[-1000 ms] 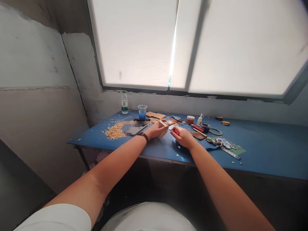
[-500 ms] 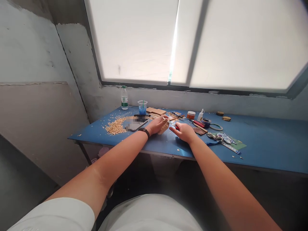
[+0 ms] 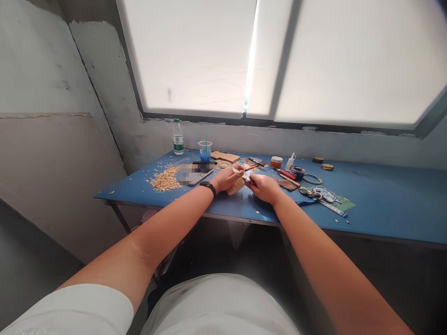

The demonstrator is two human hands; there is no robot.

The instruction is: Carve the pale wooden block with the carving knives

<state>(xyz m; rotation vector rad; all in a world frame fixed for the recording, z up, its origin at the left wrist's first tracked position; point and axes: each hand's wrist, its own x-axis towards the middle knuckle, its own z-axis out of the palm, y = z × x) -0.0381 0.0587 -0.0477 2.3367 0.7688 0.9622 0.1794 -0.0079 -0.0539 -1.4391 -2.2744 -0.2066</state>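
Left hand (image 3: pixel 226 179) gripping wood (image 3: pixel 236 187), right hand (image 3: pixel 264 188) clasping perhaps a knife (image 3: pixel 249 183), shavings (image 3: pixel 165 179) on blue table (image 3: pixel 391 200), shaded window (image 3: pixel 195 60)

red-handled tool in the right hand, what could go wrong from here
The red-handled tool might slip from the right hand's control and nick the left hand, which grips a pale wooden piece close by. The clear plastic cup beyond the left hand could tip if bumped.
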